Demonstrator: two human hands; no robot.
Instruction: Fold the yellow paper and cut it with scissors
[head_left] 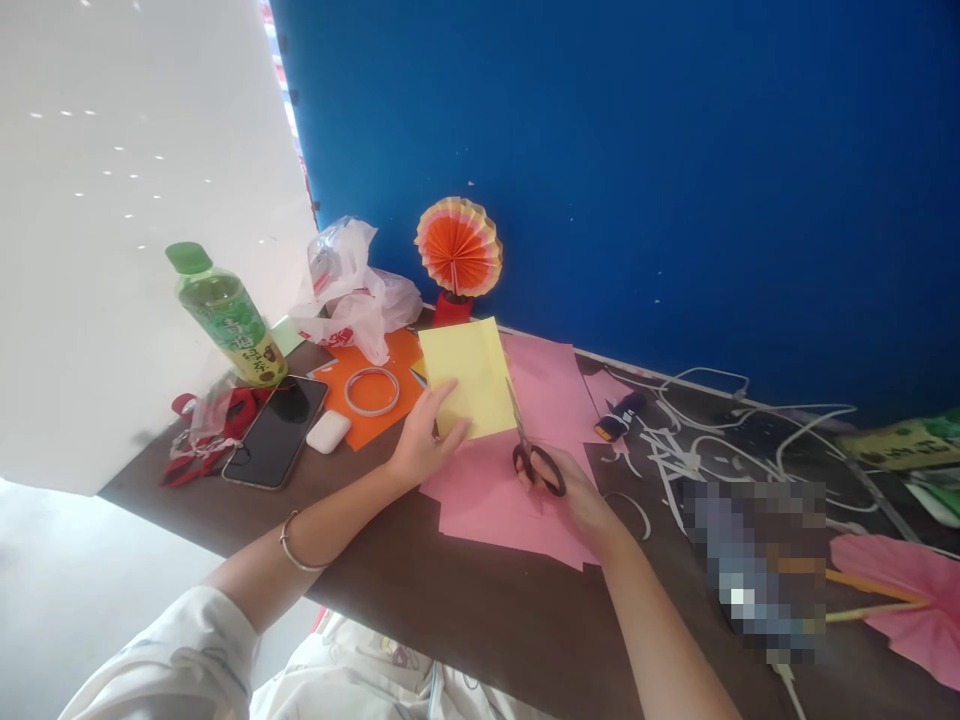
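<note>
We recorded: matt yellow paper sheet (469, 377); scissors (531, 446), metal blades, glossy black plastic handles; matt pink paper (517, 495); smooth dark table (480, 600); crinkled glossy plastic bag (354, 290).

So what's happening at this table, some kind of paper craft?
Yes. A person is cutting a yellow sheet of paper: the left hand holds it up by its lower edge while the right hand works a pair of scissors at its right edge. Pink paper lies underneath on the dark table. A finished orange paper fan stands at the back, near a green bottle and a phone.
</note>
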